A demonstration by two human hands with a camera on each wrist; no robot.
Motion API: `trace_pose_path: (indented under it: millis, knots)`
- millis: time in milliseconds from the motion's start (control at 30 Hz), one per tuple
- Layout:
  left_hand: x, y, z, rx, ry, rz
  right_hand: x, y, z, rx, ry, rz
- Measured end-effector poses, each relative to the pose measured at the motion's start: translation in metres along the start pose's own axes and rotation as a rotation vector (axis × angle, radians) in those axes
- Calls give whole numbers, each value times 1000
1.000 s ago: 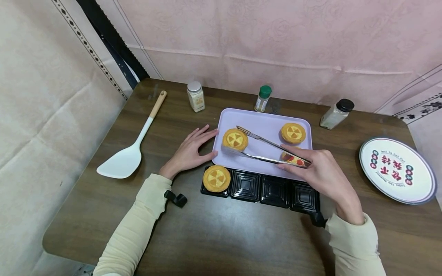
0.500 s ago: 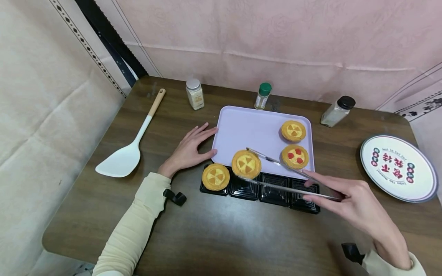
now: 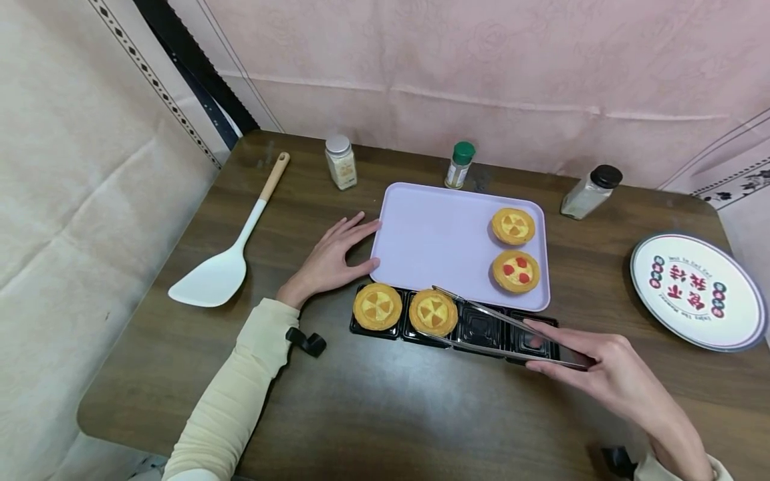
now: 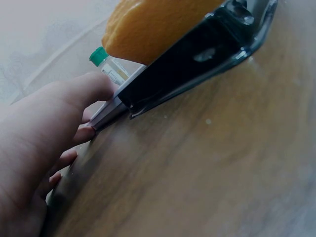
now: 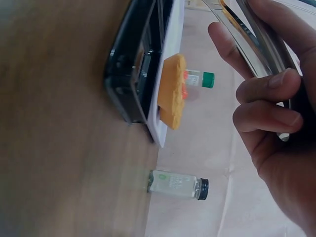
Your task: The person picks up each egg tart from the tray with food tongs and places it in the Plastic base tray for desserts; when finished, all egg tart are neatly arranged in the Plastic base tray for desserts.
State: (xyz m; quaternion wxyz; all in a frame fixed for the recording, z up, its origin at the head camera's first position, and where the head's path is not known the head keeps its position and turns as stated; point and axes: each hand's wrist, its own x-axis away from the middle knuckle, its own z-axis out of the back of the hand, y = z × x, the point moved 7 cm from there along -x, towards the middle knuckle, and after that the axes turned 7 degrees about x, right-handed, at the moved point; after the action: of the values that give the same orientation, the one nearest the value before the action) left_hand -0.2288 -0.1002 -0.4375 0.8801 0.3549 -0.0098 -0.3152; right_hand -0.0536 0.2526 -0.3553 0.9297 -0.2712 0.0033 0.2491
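At the tray's roomy edge, left grip spreads wide; right grip holds tongs.

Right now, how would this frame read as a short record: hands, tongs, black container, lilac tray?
Left hand: touches left edge of lilac tray
Right hand: holds metal tongs
Tongs: tips either side of middle-left tart
Black container: that tart, second compartment from left; leftmost tart, first compartment
Lilac tray: yellow-topped tart behind red-spotted tart, right end
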Motion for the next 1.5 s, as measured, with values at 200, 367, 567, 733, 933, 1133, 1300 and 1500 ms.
trace_pose_path:
  millis: [200,367,567,733,933,1133,1300,1500]
  knots:
    - [-1,1,1,6,6,-4,2,1,-3,-15,-1,1]
    - [-2,1,1,-1,10,-7,2,0,-2,-10,-3,3]
    - [-4,1,1,-6,14,-13,2,1,-1,-4,0,-12]
    - [-5,1,2,-9,10,-10,2,-1,-1,-11,6,-2]
    - [-5,1,2,-6,6,-8,1,-2,-2,3,13,7]
    - [-4,1,1,-4,6,-3,2,0,-3,3,7,-8]
    - [-3,0,0,-12,3,1,1,-1,3,-10,55,-31]
    - [0,-2,-1,-9,4,9,-2,-4,29,-28,191,-86]
